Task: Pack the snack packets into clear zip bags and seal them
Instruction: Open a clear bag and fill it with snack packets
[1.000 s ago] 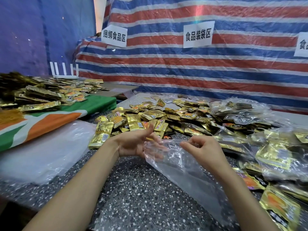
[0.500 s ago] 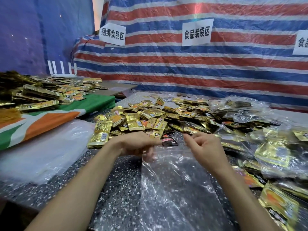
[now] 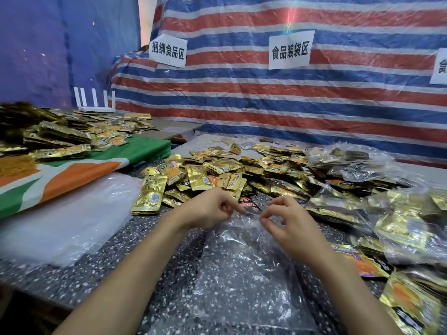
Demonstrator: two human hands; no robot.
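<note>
On the table (image 3: 101, 269), gold packets (image 3: 242, 170) crowd twelve o'clock, filled bags (image 3: 399, 228) three o'clock. Fingers of left hand (image 3: 208, 209) and right hand (image 3: 287, 226) pinch the clear bag (image 3: 242, 274).

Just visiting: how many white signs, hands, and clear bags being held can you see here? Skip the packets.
Signs: 3
Hands: 2 (left hand, right hand)
Bag pinched by both: 1
Total: 6
</note>
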